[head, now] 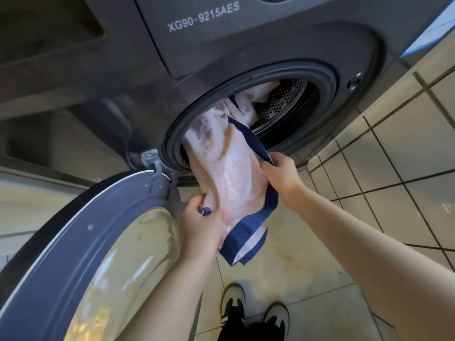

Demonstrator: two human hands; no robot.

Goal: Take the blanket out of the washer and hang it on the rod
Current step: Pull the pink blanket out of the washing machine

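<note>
A pale pink blanket (229,168) with a dark blue border hangs half out of the round opening of the dark grey washer (246,45). Part of it still lies inside the perforated steel drum (285,99). My left hand (199,222) grips the blanket's lower left edge, pinching a bit of blue trim. My right hand (280,173) grips the blue border on the right side, just below the door seal. A loose corner dangles below both hands. No rod is in view.
The washer door (98,242) stands swung open at the lower left, close beside my left forearm. Pale floor tiles (394,168) spread to the right. My two black and white shoes (253,311) stand on the floor below the blanket.
</note>
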